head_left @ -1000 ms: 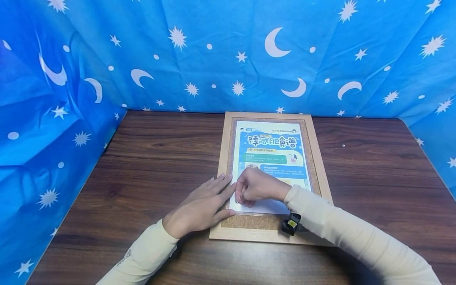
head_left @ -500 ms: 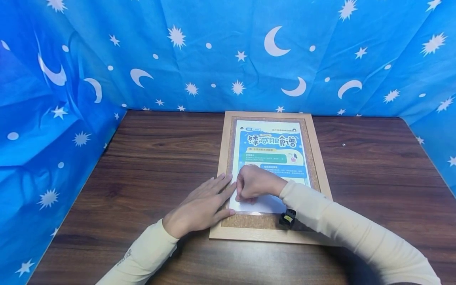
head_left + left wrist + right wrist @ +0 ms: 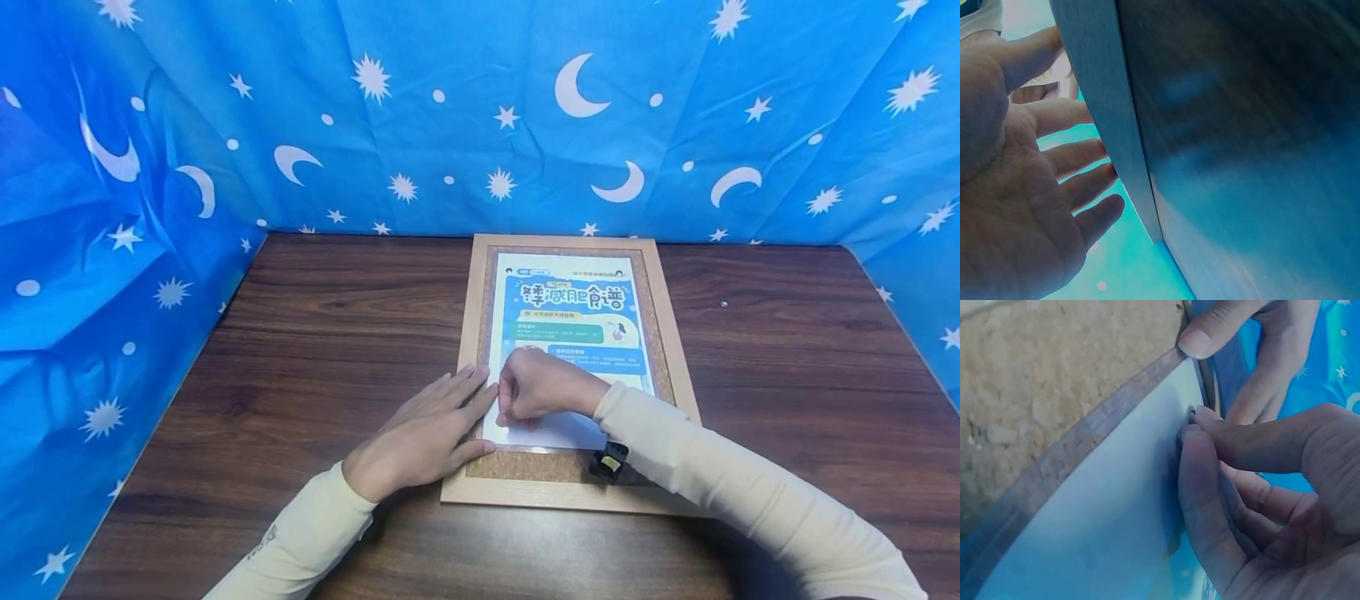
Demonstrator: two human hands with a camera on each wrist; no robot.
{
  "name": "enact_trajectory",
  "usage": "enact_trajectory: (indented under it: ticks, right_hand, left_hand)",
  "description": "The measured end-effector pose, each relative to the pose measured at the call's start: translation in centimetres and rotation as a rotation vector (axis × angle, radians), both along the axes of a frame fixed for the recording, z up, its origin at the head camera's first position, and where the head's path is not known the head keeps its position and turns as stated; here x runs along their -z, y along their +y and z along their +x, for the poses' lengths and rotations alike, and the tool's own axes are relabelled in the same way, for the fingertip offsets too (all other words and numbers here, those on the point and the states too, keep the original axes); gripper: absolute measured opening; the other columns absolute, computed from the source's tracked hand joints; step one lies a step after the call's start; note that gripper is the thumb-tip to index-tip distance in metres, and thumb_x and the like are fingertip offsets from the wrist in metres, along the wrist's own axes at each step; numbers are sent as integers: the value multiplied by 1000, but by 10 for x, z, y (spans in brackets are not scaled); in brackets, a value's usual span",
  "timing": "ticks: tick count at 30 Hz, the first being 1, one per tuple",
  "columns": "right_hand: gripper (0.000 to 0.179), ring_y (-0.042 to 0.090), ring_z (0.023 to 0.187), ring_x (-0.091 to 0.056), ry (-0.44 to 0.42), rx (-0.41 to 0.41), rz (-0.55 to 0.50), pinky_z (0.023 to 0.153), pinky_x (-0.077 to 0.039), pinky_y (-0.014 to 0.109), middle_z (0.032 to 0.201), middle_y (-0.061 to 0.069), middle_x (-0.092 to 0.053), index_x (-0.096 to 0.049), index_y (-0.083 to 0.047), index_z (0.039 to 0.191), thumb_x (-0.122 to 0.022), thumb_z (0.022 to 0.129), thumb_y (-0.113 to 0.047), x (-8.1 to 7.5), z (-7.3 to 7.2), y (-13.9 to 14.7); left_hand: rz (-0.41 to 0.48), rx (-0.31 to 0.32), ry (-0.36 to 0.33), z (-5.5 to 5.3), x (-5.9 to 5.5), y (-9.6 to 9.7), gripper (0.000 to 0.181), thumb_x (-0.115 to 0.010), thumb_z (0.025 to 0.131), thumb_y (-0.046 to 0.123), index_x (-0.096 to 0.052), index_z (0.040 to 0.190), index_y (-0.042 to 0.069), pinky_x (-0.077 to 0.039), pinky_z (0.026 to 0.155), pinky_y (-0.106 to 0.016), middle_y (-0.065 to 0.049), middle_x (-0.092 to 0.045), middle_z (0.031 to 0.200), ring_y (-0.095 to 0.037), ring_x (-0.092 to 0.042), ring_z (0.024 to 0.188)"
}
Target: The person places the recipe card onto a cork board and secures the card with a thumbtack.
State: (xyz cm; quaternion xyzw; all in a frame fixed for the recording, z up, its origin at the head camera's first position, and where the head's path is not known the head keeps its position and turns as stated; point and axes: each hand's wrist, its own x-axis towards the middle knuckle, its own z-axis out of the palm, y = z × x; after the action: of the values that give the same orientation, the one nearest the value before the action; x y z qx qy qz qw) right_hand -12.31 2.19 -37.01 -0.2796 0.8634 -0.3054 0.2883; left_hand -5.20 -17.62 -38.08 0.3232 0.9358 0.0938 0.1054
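A laminated sheet [image 3: 576, 321] with a blue and white printed design lies on a wood-framed cork board [image 3: 525, 467]. My right hand [image 3: 540, 387] is over the sheet's lower left corner. Its thumb and forefinger pinch a small thumbtack [image 3: 1192, 413] against the sheet; most of the tack is hidden by the fingertips. My left hand [image 3: 423, 425] lies flat with fingers spread across the board's left side. In the right wrist view, the left thumb [image 3: 1200, 340] presses the sheet's corner. The left wrist view has the left fingers [image 3: 1088, 187] along the frame's edge.
A small shiny piece [image 3: 723, 305] lies on the dark wooden table [image 3: 787, 350] to the right of the board. Blue cloth [image 3: 480, 108] with moons and stars hangs behind and at the sides. A black camera [image 3: 609, 462] hangs under the right wrist.
The right hand has shifted slightly upward while pinching at the same corner. The left hand and the board stay where they were.
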Motion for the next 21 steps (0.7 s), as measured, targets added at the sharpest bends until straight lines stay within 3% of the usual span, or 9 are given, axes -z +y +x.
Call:
enact_trajectory:
  ticks: [5,10,16,21]
  right_hand:
    - [16,12,59,-63,31,31,-26,58,-55,26,67,-2,-68,-71,-10,75,-85,80,-9,-3,-5,17]
    - [10,15,65,-65,41,112,-94,65,-57,29,74,0,-70,-73,-8,81,-83,82,-6,-7,-13,47]
    - [8,20,64,-64,30,291,-148,61,-58,34,77,9,-70,-72,-1,86,-79,87,-4,-14,-25,94]
    - [8,21,67,-64,122,419,-121,60,-58,33,79,11,-68,-72,2,89,-76,90,-5,-14,-35,135]
  left_hand:
    - [0,-6,-7,0,0,0,71,-56,102,47,-38,155,3,-16,124,-49,-20,-26,164,-35,-19,152]
    - [-5,-16,-14,0,1,1,72,-56,102,48,-38,156,5,-15,124,-49,-19,-24,164,-34,-18,153]
    - [-5,-20,-6,1,1,1,72,-56,101,48,-39,155,4,-17,124,-49,-20,-26,164,-35,-19,153]
    - [8,-18,-11,1,0,2,71,-57,101,47,-39,155,3,-17,123,-50,-20,-27,163,-36,-19,153]
